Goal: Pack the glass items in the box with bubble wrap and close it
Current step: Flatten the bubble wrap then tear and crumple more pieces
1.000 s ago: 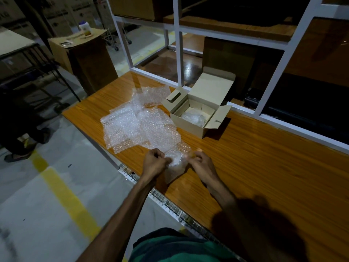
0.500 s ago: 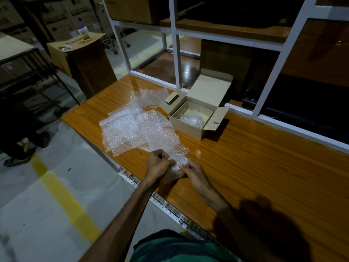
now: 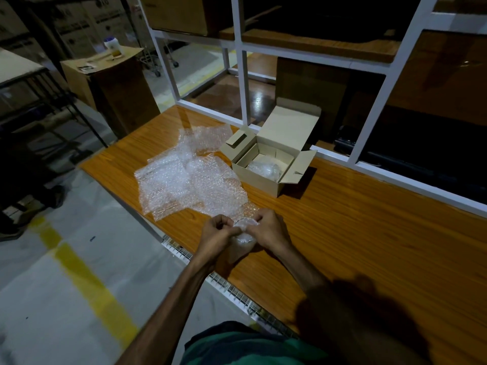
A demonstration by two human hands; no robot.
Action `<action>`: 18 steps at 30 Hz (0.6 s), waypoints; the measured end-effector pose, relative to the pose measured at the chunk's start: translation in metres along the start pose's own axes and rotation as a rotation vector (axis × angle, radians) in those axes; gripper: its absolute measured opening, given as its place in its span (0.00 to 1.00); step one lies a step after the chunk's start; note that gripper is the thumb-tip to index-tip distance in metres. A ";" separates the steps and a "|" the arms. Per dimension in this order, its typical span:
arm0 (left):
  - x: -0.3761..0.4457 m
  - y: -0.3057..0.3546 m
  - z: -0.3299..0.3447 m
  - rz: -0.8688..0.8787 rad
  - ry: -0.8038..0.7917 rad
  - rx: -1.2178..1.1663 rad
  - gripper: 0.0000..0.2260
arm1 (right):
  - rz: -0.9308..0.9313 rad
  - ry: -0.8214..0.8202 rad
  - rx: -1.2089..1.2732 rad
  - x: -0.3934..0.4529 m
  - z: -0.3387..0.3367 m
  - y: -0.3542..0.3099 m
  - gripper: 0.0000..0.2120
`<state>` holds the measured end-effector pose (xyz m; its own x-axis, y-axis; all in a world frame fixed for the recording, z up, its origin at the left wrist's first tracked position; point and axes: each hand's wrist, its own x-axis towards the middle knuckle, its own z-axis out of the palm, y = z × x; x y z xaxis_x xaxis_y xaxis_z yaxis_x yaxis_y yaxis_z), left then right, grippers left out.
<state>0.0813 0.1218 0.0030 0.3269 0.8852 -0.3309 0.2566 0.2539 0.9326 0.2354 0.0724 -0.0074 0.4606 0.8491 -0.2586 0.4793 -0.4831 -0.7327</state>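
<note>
Wooden table — 2 hands, left hand and right hand, together, pinching a bubble-wrapped bundle.

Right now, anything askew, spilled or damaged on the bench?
Nothing broken or spilled. The loose clear bubble wrap sheets lie crumpled, one corner past the orange wooden table edge. The left hand and right hand grip a wrapped bundle near that edge.

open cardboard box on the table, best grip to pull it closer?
Probably pinch the box by its near-left wall, coming from above. That upper edge is bare; the lid stands up behind, side flaps splay outward, and a wrapped bundle sits inside.
</note>
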 end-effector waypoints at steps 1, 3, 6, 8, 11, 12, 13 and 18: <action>-0.003 -0.002 -0.004 0.008 -0.024 -0.028 0.07 | 0.010 -0.006 -0.031 0.003 0.001 -0.002 0.15; -0.011 -0.008 -0.013 0.022 -0.068 -0.019 0.10 | 0.030 -0.018 -0.074 0.007 0.000 -0.008 0.12; -0.022 -0.017 -0.024 0.017 -0.104 0.162 0.22 | 0.029 -0.026 -0.120 0.013 0.003 -0.012 0.12; -0.026 -0.021 -0.027 0.007 -0.136 0.319 0.29 | 0.027 -0.038 -0.133 0.015 0.005 -0.011 0.14; -0.026 -0.027 -0.026 0.043 -0.190 0.528 0.36 | 0.029 -0.051 -0.143 0.019 0.005 -0.010 0.14; -0.024 -0.029 -0.024 0.072 -0.186 0.570 0.33 | 0.027 -0.052 -0.142 0.019 0.004 -0.010 0.14; -0.024 -0.029 -0.022 0.089 -0.163 0.582 0.24 | 0.019 -0.054 -0.139 0.020 0.004 -0.010 0.15; -0.023 -0.021 -0.015 0.191 -0.035 0.524 0.13 | 0.005 -0.058 -0.101 0.018 0.001 -0.009 0.12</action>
<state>0.0549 0.1023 -0.0065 0.4394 0.8809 -0.1757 0.6049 -0.1456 0.7829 0.2388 0.0924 -0.0063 0.4205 0.8562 -0.3001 0.5514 -0.5039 -0.6648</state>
